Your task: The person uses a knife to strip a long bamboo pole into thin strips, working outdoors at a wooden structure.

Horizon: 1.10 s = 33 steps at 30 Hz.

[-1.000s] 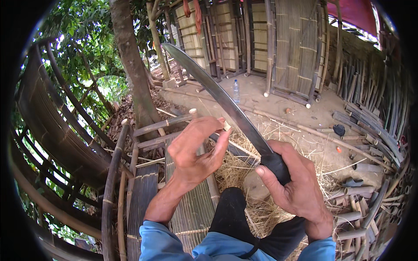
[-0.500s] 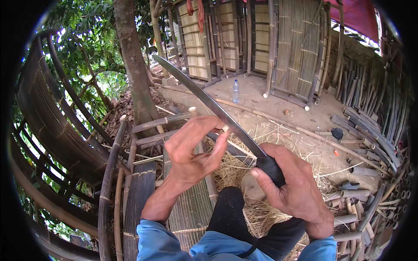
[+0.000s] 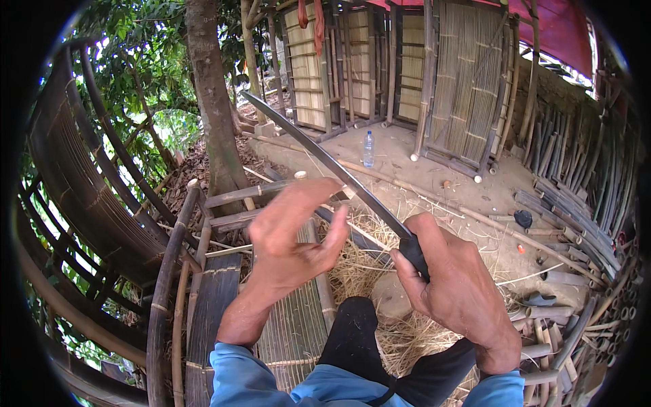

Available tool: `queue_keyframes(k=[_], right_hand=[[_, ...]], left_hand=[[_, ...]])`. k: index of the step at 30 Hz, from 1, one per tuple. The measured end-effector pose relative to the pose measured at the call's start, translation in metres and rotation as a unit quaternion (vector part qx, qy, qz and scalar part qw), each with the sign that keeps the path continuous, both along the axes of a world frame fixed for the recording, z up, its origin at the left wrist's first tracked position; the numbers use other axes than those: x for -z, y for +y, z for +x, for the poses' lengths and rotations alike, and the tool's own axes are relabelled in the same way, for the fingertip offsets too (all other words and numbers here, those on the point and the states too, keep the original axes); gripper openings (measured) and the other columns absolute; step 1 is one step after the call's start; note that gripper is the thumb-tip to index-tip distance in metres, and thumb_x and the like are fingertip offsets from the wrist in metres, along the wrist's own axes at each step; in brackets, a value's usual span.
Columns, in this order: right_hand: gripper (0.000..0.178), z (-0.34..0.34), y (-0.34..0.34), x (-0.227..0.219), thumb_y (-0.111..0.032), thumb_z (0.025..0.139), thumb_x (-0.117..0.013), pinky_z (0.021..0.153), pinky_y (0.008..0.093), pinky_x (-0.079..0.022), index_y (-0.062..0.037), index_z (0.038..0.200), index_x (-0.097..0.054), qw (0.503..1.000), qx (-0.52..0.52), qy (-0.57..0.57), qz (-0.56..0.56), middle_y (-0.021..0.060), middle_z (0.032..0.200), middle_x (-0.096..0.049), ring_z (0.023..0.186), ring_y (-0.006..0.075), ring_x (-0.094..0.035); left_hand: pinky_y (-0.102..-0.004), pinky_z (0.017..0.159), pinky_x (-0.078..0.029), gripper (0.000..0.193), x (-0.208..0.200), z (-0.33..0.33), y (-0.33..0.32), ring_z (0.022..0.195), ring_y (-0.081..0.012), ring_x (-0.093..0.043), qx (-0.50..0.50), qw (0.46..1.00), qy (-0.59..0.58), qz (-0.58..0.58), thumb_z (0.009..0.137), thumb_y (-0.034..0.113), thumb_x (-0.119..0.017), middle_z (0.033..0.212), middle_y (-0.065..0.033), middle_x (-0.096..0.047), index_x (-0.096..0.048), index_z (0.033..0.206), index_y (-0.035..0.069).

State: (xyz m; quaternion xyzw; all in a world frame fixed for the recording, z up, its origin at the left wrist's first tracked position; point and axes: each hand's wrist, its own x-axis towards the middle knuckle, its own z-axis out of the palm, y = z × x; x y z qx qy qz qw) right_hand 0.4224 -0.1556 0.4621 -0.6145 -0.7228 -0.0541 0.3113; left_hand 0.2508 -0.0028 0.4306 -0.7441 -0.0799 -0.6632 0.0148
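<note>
Plainly, from the head view, the right hand (image 3: pixel 454 285) is closed around the black handle (image 3: pixel 415 256) of a machete (image 3: pixel 322 156), whose long dark blade slants up and leftward in front of the person, above the knees. The left hand (image 3: pixel 291 234) is blurred, its thumb spread apart from the index finger; a small pale piece (image 3: pixel 349 192) shows by the index fingertip, right at the blade, but I cannot tell whether the fingers are pinching it. Below the hands, straw-coloured shavings (image 3: pixel 424 339) litter the ground around a cut log (image 3: pixel 392 296) beside the knee of black trousers (image 3: pixel 350 329). To the left lies a bamboo-slat surface (image 3: pixel 291 342), near a tree trunk (image 3: pixel 213 88). Farther off, a clear plastic bottle (image 3: pixel 368 152) stands upright on the dirt floor, before upright bamboo panels (image 3: pixel 464 81). Bamboo poles (image 3: pixel 576 214) are heaped at the right.
</note>
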Motion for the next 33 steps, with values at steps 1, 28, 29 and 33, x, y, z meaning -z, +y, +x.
queue_keyframes(k=[1, 28, 29, 33], right_hand=[[0.027, -0.003, 0.002, -0.001, -0.019, 0.098, -0.064, 0.051, 0.0503, -0.050, -0.0034, 0.109, -0.045, 1.000, -0.004, -0.001, 0.000, 0.0232, 0.074, -0.060, 0.058, 0.0432, -0.063], [0.026, -0.008, 0.069, 0.109, -0.010, 0.095, -0.067, 0.054, 0.0505, -0.052, -0.0032, 0.109, -0.047, 0.992, 0.011, 0.077, 0.095, 0.0243, 0.079, -0.065, 0.064, 0.0429, -0.068], [0.026, -0.009, 0.068, 0.113, -0.010, 0.094, -0.067, 0.054, 0.0505, -0.053, -0.0034, 0.110, -0.048, 0.990, 0.012, 0.076, 0.117, 0.0242, 0.079, -0.065, 0.065, 0.0431, -0.068], [0.027, -0.022, 0.061, 0.123, -0.008, 0.093, -0.068, 0.057, 0.0506, -0.054, -0.0033, 0.111, -0.049, 0.993, 0.000, 0.076, 0.085, 0.0245, 0.081, -0.066, 0.069, 0.0447, -0.068]], left_hand=[[-0.0334, 0.067, -0.058, 0.021, -0.005, -0.013, -0.003, 0.078, -0.0232, -0.073, -0.026, 1.000, 0.013, 0.002, 0.079, -0.002, -0.077, 0.090, -0.0122, -0.074, -0.074, 0.100, -0.001], [-0.0256, 0.053, -0.034, 0.038, 0.006, -0.026, 0.004, 0.057, -0.0039, -0.040, 0.081, 0.971, -0.040, -0.222, 0.100, 0.020, -0.066, 0.062, 0.0055, -0.047, -0.051, 0.066, 0.009], [-0.0243, 0.053, -0.032, 0.039, 0.021, -0.034, -0.007, 0.060, -0.0022, -0.039, 0.175, 0.937, -0.005, -0.304, 0.101, 0.021, -0.064, 0.064, 0.0065, -0.047, -0.050, 0.067, 0.009], [-0.0247, 0.057, -0.035, 0.032, 0.045, -0.021, -0.030, 0.060, -0.0052, -0.042, 0.275, 0.878, 0.018, -0.390, 0.106, 0.020, -0.057, 0.066, 0.0027, -0.049, -0.051, 0.077, 0.008]])
